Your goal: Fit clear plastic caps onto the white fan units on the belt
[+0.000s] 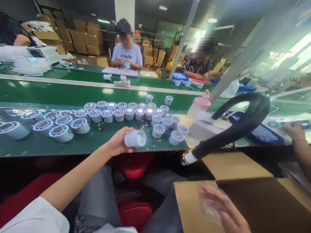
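Note:
My left hand is closed around a pale blue plastic cylinder housing, tipped on its side at the bench's front edge. Its open end faces right, showing a white inside. My right hand, smeared by motion, is over the open cardboard box at the lower right. Crumpled clear plastic film shows at its fingers. Several similar blue cylinders stand upright in rows beyond my left hand, many with thin wires coming out.
A black flexible hose arches over the bench's right side, beside a pink-topped bottle and a blue tray of small parts. Another person's hand is at far right. Two people work across the green conveyor. A slanted metal post rises there.

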The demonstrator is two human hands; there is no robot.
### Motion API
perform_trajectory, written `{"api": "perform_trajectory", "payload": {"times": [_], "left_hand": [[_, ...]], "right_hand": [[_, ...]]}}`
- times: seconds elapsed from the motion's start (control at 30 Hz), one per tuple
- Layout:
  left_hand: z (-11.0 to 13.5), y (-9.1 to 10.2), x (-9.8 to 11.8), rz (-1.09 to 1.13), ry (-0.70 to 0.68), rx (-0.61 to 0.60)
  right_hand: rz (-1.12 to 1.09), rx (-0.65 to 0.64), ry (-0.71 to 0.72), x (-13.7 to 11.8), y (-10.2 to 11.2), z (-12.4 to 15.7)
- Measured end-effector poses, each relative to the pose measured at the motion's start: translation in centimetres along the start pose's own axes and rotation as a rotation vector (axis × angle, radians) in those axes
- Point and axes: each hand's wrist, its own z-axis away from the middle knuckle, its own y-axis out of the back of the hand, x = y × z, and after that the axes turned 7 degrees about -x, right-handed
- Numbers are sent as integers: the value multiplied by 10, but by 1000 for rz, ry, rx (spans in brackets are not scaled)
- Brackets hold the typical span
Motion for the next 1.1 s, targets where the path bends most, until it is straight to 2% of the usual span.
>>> {"api": "perform_trajectory", "payload": {"times": [0.03,0.1,0.13,0.2,0.23,0.33,0.43,0.53,0.6,0.7,0.83,0.97,1.03,1.1], "left_hand": [[8,-12,-4,103,43,-92],[20,-36,-11,246,113,-292],[24,-46,-14,243,131,-383],[29,-60,-17,84,114,-512],[31,-65,-19,-31,67,-534],[33,-73,-23,-369,-171,-457],[34,-78,-29,-500,-331,-322],[33,-83,-39,-460,-396,-265],[31,-85,-47,-427,-414,-242],[28,-85,-59,-429,-425,-217],[28,-86,-69,-429,-492,-202],[28,-91,-75,-315,-608,-93],[27,-94,-78,-284,-619,-115],[26,-95,-81,-271,-575,-236]], "right_hand": [[110,-81,105,-20,-20,-5],[357,-39,345,-57,-55,-19],[464,-30,424,-71,-69,-26],[606,0,442,-86,-87,-38],[650,-3,414,-88,-92,-42],[626,-81,310,-83,-93,-43],[443,-183,211,-79,-85,-40],[218,-238,132,-81,-79,-41],[106,-209,100,-83,-77,-42],[38,-139,57,-84,-76,-43],[-38,-117,-23,-82,-78,-40],[-177,-88,-84,-82,-78,-37],[-217,-65,-103,-82,-77,-36],[-247,-51,-127,-82,-77,-35]]}}
